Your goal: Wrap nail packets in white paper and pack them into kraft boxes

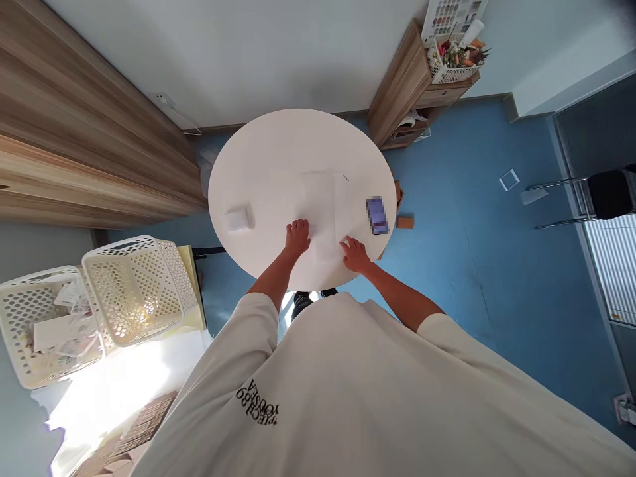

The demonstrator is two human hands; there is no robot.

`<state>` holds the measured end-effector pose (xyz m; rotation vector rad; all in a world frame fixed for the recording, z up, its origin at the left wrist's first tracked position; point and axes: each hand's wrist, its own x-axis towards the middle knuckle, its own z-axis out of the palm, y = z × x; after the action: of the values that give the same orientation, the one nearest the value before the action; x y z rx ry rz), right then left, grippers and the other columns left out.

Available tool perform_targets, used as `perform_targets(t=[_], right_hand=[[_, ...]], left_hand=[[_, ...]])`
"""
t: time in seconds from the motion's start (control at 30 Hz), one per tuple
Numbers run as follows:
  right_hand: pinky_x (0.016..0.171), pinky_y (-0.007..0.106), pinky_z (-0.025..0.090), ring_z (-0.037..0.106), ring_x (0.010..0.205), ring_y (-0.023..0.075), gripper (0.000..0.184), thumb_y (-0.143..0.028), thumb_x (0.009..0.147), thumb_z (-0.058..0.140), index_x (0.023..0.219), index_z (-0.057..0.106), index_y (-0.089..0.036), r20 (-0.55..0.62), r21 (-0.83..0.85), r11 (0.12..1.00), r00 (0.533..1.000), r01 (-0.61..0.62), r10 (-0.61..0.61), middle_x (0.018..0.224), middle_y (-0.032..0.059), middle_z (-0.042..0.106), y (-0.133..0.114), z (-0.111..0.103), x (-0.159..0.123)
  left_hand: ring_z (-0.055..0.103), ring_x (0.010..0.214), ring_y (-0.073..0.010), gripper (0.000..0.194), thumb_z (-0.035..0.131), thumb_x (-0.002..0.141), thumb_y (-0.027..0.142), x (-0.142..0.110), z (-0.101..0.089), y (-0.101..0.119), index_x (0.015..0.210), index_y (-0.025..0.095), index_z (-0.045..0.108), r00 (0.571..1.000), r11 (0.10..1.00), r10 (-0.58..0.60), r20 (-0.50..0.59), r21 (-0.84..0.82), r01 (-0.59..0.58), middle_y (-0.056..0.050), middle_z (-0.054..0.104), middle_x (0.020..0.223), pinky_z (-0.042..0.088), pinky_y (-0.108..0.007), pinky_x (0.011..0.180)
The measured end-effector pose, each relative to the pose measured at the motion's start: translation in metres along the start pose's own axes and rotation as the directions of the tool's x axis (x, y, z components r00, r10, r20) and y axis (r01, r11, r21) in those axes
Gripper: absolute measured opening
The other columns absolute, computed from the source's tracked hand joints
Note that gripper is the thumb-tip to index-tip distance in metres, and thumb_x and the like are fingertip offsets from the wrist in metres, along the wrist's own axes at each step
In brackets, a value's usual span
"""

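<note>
At the far left, a white basket [14, 334] holds papers, a white box [52, 333] and clear plastic (too tangled to sort out). A second basket [132, 285], also white and full of round holes, stands just beside it, and wood panelling [94, 132] rises behind the pair.

Next comes the round white table [278, 146]. Near its left edge lies a small white packet [239, 218], well apart from the hands. The left hand [298, 236] rests palm down with its fingers bent, at the left side of a thin white sheet [320, 199]; I cannot tell whether it grips the sheet or only presses on it. The sheet lies flat at about the middle of the table, between the hands, its outline faint (white on white). The right hand [355, 255] is by the sheet's lower right side, its fingers partly bent and its thumb reaching inward; whether it pinches anything is too small to tell.

Farther right on the table lies a blue-purple object [377, 216] (blurred into blocks). Past the table edge, a brown box [405, 222] sits on the blue floor [447, 218]. A wooden cabinet [402, 86] stands behind, bearing a basket of flowers [457, 63]. At the far right is a black chair [611, 195].
</note>
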<state>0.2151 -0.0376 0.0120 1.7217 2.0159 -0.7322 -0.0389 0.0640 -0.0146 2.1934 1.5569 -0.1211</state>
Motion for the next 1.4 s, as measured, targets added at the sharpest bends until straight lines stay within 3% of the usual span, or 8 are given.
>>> perform_targets(t=[0.27,0.4,0.57,0.77,0.97,1.4], right_hand=[[0.126,0.051,0.022,0.02,0.161,0.0353,0.071,-0.025,0.099,0.044,0.168,0.031,-0.018,-0.014,-0.005,0.999,0.999,0.043,-0.044,0.178,0.0161,0.017,-0.014,0.005,0.01],[0.124,0.053,0.023,0.02,0.16,0.0374,0.073,-0.026,0.097,0.048,0.168,0.032,-0.018,-0.026,0.01,0.995,0.994,0.102,-0.102,0.179,0.0168,0.015,-0.032,0.003,0.023],[0.122,0.051,0.026,0.025,0.156,0.0378,0.071,-0.023,0.095,0.053,0.164,0.039,-0.017,-0.083,0.012,0.987,0.984,0.158,-0.156,0.176,0.0175,0.022,-0.044,0.005,0.025],[0.119,0.048,0.03,0.039,0.146,0.0348,0.054,-0.016,0.095,0.048,0.148,0.056,-0.017,-0.163,0.055,0.985,0.974,0.165,-0.154,0.163,0.0176,0.044,-0.037,0.008,0.012],[0.114,0.047,0.033,0.046,0.135,0.0346,0.046,-0.016,0.095,0.05,0.139,0.063,-0.019,-0.16,0.071,0.978,0.97,0.195,-0.182,0.152,0.0164,0.053,-0.036,0.007,0.014],[0.102,0.044,0.036,0.049,0.114,0.0325,0.04,-0.009,0.098,0.04,0.117,0.073,-0.019,-0.153,-0.002,0.981,0.97,0.193,-0.191,0.129,0.017,0.059,-0.045,0.0,0.018]], left_hand=[[0.047,0.144,-0.0419,0.078,0.061,0.085,0.023,-0.051,-0.02,-0.048,0.159,0.017,0.037,0.951,0.954,-0.294,-0.091,-0.095,0.286,-0.022,0.055,0.151,0.035,-0.059,0.117],[0.046,0.145,-0.0393,0.074,0.062,0.09,0.031,-0.072,-0.035,-0.05,0.158,0.02,0.036,0.916,0.928,-0.362,-0.172,-0.161,0.337,-0.02,0.052,0.155,0.034,-0.059,0.12],[0.044,0.148,-0.0363,0.074,0.064,0.091,0.031,-0.075,-0.031,-0.016,0.159,0.024,0.036,0.984,0.975,-0.164,-0.07,-0.162,0.151,-0.016,0.049,0.16,0.034,-0.054,0.121],[0.048,0.145,-0.0355,0.068,0.061,0.097,0.028,-0.048,-0.012,0.019,0.161,0.024,0.036,0.999,0.991,-0.019,0.037,-0.133,0.024,-0.016,0.044,0.166,0.039,-0.05,0.116],[0.055,0.138,-0.0372,0.07,0.064,0.098,0.03,-0.024,-0.008,0.02,0.161,0.025,0.036,0.998,0.995,0.027,0.059,-0.102,-0.021,-0.017,0.041,0.168,0.044,-0.05,0.111],[0.053,0.139,-0.0389,0.073,0.065,0.097,0.032,-0.03,-0.001,0.013,0.164,0.024,0.037,0.994,0.997,0.071,0.082,-0.035,-0.068,-0.016,0.048,0.164,0.045,-0.051,0.111]])
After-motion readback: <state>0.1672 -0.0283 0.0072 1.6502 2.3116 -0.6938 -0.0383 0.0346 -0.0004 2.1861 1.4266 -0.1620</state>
